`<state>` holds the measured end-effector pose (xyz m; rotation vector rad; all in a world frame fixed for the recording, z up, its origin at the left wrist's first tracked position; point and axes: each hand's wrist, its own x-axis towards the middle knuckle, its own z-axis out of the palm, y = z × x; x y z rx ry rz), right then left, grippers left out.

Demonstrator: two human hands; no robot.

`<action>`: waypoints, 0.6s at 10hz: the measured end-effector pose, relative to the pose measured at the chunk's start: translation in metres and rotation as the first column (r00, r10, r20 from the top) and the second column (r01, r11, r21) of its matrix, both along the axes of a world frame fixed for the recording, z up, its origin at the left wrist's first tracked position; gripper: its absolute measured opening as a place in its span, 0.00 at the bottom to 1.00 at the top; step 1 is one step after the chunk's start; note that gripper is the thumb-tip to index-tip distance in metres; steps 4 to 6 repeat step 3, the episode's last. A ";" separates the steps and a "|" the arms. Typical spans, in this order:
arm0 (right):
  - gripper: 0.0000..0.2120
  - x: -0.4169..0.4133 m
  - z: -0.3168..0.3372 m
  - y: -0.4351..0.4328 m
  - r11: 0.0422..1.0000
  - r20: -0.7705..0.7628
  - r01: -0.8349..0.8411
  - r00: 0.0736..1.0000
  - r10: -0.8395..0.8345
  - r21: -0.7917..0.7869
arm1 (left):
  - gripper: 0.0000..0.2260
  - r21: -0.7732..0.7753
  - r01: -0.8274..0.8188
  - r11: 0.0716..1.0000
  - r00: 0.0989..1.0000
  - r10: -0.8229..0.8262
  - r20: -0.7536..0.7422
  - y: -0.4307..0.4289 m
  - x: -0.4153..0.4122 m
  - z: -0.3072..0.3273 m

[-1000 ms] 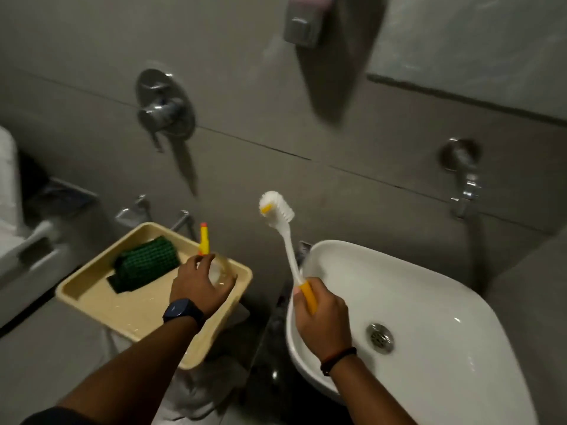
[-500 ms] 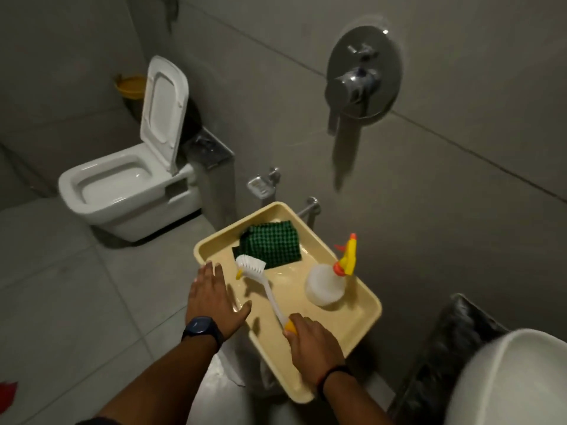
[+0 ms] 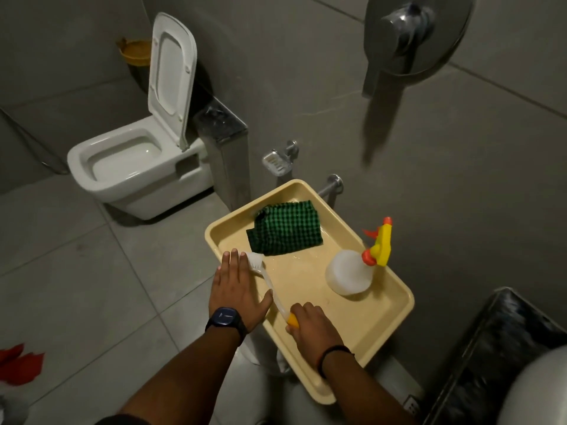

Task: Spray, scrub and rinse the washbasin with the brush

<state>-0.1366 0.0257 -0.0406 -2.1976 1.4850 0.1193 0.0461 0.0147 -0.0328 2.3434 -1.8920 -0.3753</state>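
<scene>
A shallow rectangular cream plastic tray (image 3: 395, 305) is seen in the middle of the view, close to the grey tiled wall (image 3: 460, 185). A white long-handled brush with a yellow grip (image 3: 270, 285) is laid across the near left part of the tray, its bristled head toward the left rim and its grip toward the near edge. The yellow grip is enclosed by the right hand (image 3: 313, 331), whose fingers are curled tightly around it. The left hand (image 3: 236, 288) is laid flat over the left rim of the tray, fingers extended and only slightly spread, just beside the brush head; nothing is held in it. A dark square-faced watch (image 3: 226, 317) is worn on the left wrist, and a thin black band (image 3: 333, 354) on the right.

A folded green and black checked cloth (image 3: 285, 230) is lying in the far part of the tray. A translucent white spray bottle with a yellow and orange trigger head (image 3: 352, 273) is standing upright in the right part of the tray, well apart from both hands.

Only a blurred edge of the white ceramic washbasin (image 3: 540, 391) is visible at the near right corner. A white toilet with its lid raised (image 3: 138, 161) is seen at the far left, and a chrome wall mixer valve (image 3: 408, 29) at the far right on the wall.
</scene>
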 end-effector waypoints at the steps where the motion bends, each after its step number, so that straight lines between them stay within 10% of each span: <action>1: 0.14 0.001 0.001 0.003 1.000 -0.041 0.007 0.999 -0.006 0.018 | 0.43 0.037 0.029 0.999 0.999 -0.030 0.030 -0.001 0.000 0.008; 6: 0.22 -0.014 0.034 0.006 0.990 0.045 0.117 0.992 -0.114 -0.076 | 0.39 -0.034 0.074 0.997 0.997 -0.075 0.000 -0.007 -0.019 0.041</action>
